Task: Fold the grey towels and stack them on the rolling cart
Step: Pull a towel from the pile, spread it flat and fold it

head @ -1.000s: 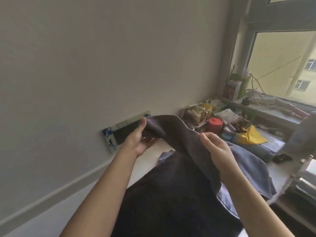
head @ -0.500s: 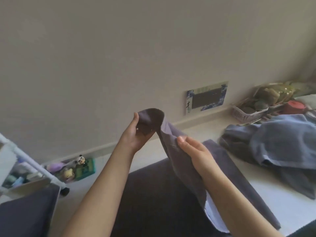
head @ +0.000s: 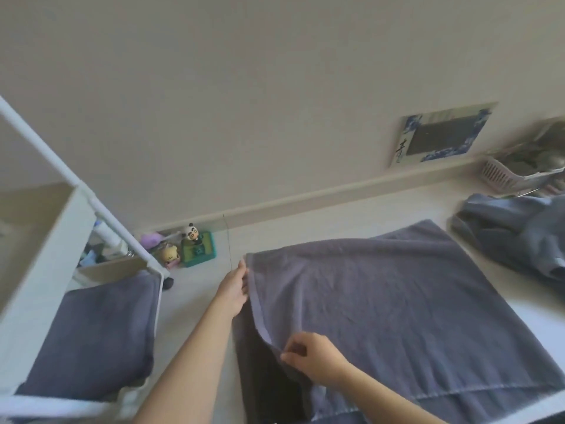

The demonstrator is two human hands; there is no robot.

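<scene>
Towel (head: 397,301) in hand lies spread mid-table, folded over once: left hand (head: 234,289) holds its far-left corner, right hand (head: 315,356) pinches the near edge. Seemingly one folded towel (head: 91,338) sits on the rolling cart (head: 39,270) at left; crumpled towels (head: 513,237) wait far right.

Plain beige wall (head: 244,87) with pale skirting strip (head: 336,195); blue-bordered framed picture (head: 443,136); soft, even light

Grey towel (head: 397,301) spread on bench (head: 351,221), folded edge held by left hand (head: 234,289) and right hand (head: 315,356). Folded towel (head: 91,338) stacked on cart (head: 39,255).
</scene>
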